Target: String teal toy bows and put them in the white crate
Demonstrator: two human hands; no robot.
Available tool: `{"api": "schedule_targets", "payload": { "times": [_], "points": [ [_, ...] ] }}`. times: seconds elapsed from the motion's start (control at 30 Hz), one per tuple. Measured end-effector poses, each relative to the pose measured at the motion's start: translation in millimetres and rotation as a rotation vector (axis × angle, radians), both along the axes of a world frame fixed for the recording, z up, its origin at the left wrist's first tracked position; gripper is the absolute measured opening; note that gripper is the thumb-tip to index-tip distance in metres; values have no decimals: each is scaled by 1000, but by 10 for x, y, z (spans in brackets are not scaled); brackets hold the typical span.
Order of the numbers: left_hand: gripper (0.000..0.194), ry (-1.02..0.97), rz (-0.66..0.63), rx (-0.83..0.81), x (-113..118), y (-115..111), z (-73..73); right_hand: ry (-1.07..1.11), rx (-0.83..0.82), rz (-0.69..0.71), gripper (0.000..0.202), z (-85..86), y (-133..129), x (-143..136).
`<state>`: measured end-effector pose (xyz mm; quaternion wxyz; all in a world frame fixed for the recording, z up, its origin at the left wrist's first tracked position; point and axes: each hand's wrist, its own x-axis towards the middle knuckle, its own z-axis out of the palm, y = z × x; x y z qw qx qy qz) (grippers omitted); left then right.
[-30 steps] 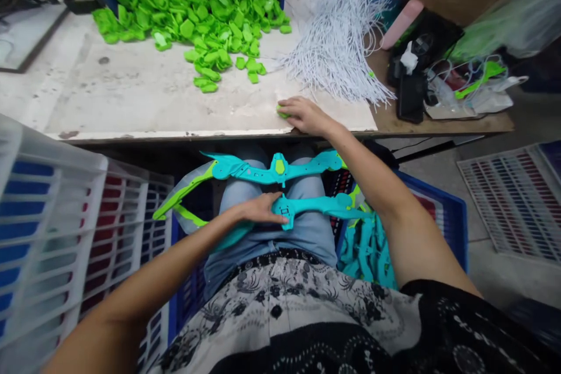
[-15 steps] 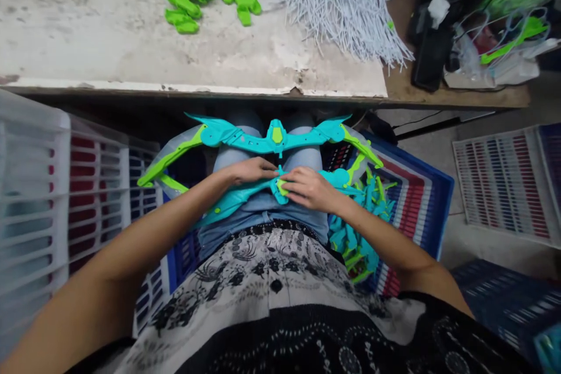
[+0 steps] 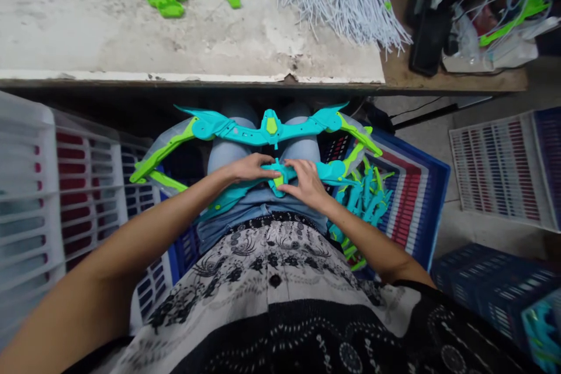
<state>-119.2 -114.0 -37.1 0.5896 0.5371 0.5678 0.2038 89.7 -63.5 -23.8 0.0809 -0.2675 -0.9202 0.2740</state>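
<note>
In the head view, the near bow-shaped piece of turquoise plastic (image 3: 331,171) lies across the lap in light-blue denim (image 3: 225,155), its centre block between the hands. A small lime-green plastic insert (image 3: 279,181) shows on that block. The left hand (image 3: 254,168) grasps the block's left side, fingers reaching over it; the right hand (image 3: 304,181) grasps from the right, thumb near the insert and fingers at the block's far side. The fingers partly cover the insert, so whether it sits fully flush is hard to tell.

A matching turquoise bow-shaped piece (image 3: 245,133) rests just beyond, towards the white-topped table (image 3: 197,41), with a lime-green insert (image 3: 272,124) at its centre: a good pattern for orientation.

To do this well, I would keep the left hand bracing the block, square the insert to its recess, and press evenly with the right thumb while the fingers back it up. Pressing one corner alone could tilt it; a fingertip run round the edge should reveal any gap.
</note>
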Motion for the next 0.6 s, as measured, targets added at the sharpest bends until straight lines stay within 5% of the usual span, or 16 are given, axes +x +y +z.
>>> {"api": "schedule_targets", "payload": {
  "times": [0.2, 0.33, 0.4, 0.47, 0.6],
  "points": [
    [57, 107, -33, 85, 18, -63, 20, -148, 74, 22, 77, -31, -76, -62],
    [53, 565, 121, 332, 283, -389, 183, -41, -26, 133, 52, 33, 148, -65],
    [51, 718, 99, 475, 483, -589, 209, 104, -21, 70, 31, 163, 528, -105],
    [60, 818, 46, 526, 648, -711, 190, 231, 137, -137, 29, 347, 1074, -204],
    [54, 891, 38, 420, 678, -597, 166, 164, 416, -423, 28, 662, 2236, -606]
  ]
}}
